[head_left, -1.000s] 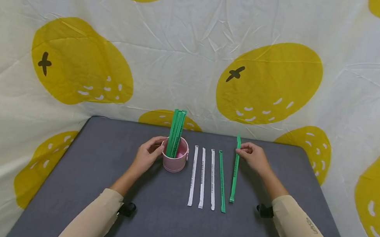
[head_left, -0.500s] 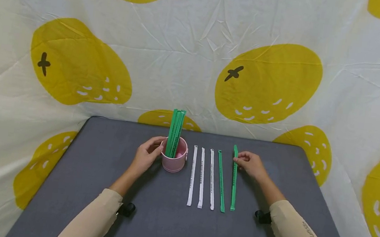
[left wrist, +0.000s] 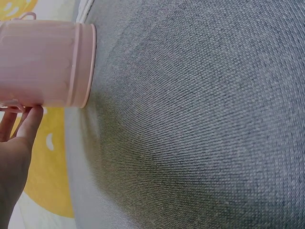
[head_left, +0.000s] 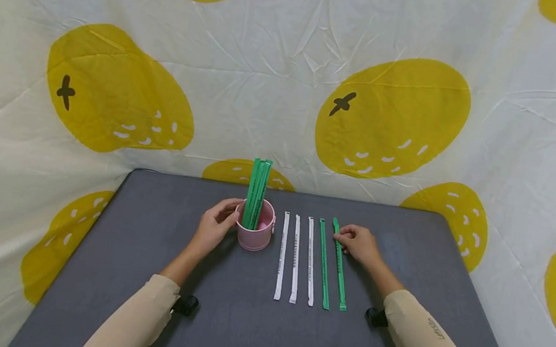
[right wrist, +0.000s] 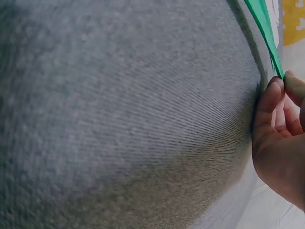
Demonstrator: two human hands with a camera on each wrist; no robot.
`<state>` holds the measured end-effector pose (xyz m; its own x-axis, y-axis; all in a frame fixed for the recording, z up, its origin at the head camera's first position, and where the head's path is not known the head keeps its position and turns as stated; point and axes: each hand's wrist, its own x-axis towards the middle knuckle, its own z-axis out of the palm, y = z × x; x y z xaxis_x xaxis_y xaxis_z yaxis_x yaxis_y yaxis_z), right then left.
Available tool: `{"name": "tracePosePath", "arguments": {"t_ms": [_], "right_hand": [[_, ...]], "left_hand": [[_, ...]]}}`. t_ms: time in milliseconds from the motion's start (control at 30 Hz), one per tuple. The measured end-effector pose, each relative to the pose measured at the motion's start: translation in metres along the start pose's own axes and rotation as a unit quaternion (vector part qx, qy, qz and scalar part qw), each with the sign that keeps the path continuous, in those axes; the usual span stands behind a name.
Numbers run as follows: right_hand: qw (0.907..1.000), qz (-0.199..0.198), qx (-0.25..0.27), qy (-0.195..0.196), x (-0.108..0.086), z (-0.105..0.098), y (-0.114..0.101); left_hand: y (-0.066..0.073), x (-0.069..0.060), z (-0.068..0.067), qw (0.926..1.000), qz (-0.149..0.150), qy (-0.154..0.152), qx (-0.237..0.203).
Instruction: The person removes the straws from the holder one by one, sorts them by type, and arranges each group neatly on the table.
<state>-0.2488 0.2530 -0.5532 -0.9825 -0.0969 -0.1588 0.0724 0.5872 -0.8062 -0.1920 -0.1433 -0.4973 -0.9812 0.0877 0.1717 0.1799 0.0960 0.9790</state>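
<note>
My left hand [head_left: 216, 222] holds the left side of a small pink bucket [head_left: 253, 243], its thumb and fingers at the rim. Several green wrapped straws [head_left: 256, 194] stand in the bucket, leaning slightly. Between thumb and fingers, my right hand [head_left: 358, 244] pinches the upper part of another green wrapped straw [head_left: 340, 269]. That straw slants at the right end of a row; in the right wrist view a shadow runs beside it on the table. Left of it lie one green wrapped straw [head_left: 324, 264] and three white wrapped straws [head_left: 295, 261], roughly parallel.
A dark grey cloth-covered table [head_left: 239, 329] bears everything. Behind it hangs a white curtain [head_left: 264, 109] with large yellow fruit prints, close to the table's back edge. A black wrist camera [head_left: 186, 305] sits on the left forearm.
My right hand has moved left and nearer, bringing the green wrapped straw down beside the row; its lower end has swung slightly right. The left hand and bucket have stayed put.
</note>
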Motion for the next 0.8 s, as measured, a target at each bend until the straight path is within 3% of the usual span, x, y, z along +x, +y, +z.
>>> {"name": "tracePosePath", "arguments": {"t_ms": [367, 800], "right_hand": [[0.9976, -0.011, -0.066, 0.018, -0.0022, 0.0033, -0.0046], [0.9972, -0.001, -0.073, 0.016, -0.0016, 0.0032, -0.0075]], "left_hand": [[-0.0010, -0.0003, -0.0015, 1.0000, 0.003, 0.002, 0.006], [0.0006, 0.0002, 0.0010, 1.0000, -0.003, 0.007, -0.007]]}}
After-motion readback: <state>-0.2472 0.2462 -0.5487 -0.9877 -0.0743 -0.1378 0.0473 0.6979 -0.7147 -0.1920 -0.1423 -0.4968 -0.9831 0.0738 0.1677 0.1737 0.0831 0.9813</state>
